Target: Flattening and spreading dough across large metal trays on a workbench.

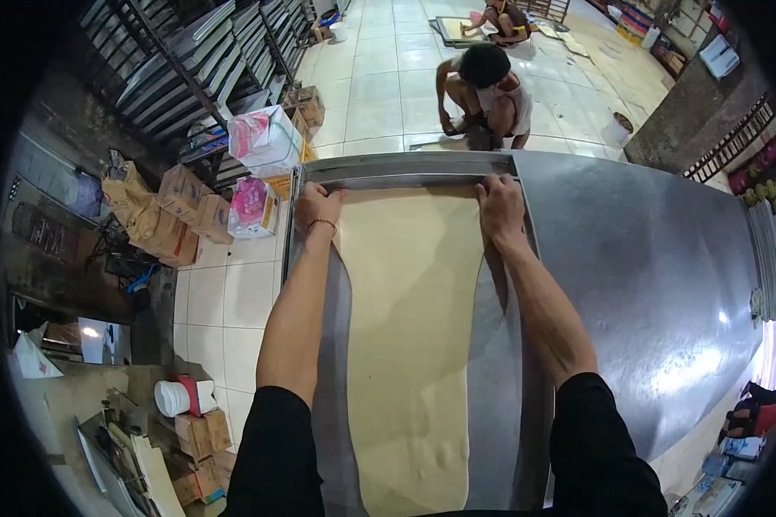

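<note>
A long, pale yellow sheet of dough [409,327] lies lengthwise in a grey metal tray [498,414]. Its far end is broad, close to the tray's far wall, and its middle is narrower. My left hand [317,207] grips the far left corner of the dough, fingers curled over the edge. At the far right corner my right hand [501,207] is closed on the dough in the same way. Both arms reach straight forward, and the near end of the sheet runs down to the lower edge of the view.
A broad grey metal table [629,258] extends to the right of the tray. Left on the tiled floor stand cardboard boxes [185,202], white sacks [265,142] and a rack of trays [198,65]. A person [487,90] crouches beyond the far edge; another works farther back.
</note>
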Tool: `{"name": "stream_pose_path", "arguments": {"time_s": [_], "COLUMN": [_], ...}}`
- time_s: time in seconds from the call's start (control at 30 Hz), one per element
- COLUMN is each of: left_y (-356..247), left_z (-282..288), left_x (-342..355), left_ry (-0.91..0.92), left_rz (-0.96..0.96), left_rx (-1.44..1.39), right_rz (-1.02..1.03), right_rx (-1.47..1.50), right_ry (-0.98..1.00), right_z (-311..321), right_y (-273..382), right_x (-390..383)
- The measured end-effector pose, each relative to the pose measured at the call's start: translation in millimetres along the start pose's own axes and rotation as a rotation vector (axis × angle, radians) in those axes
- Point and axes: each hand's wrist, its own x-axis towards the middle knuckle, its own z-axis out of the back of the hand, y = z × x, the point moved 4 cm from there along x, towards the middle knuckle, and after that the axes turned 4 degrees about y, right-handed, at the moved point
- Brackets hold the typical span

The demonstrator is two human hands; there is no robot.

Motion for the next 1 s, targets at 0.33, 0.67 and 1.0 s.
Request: {"name": "stream_pose_path", "arguments": {"time_s": [0.33,0.67,1.0], "left_y": [2.0,20.2,27.9], "left_z": [-6.1,-16.1,-10.7], "left_x": [10.1,15.6,-14.4], "left_ry": [0.191,0.293,-0.341], "left_rz": [0.110,-0.314,-0.975], "left_rx": [-0.126,-0.261,0.091], "right_rz": [0.500,0.443,0.173], "right_rx": [-0.052,-0.037,-0.053], "right_ry": [0.310,0.218,0.583], "right_z": [-15.2,-85.4,-36.0], "right_y": [70.4,155.2,122.4], "right_x": [-10.0,-10.8,8.5]}}
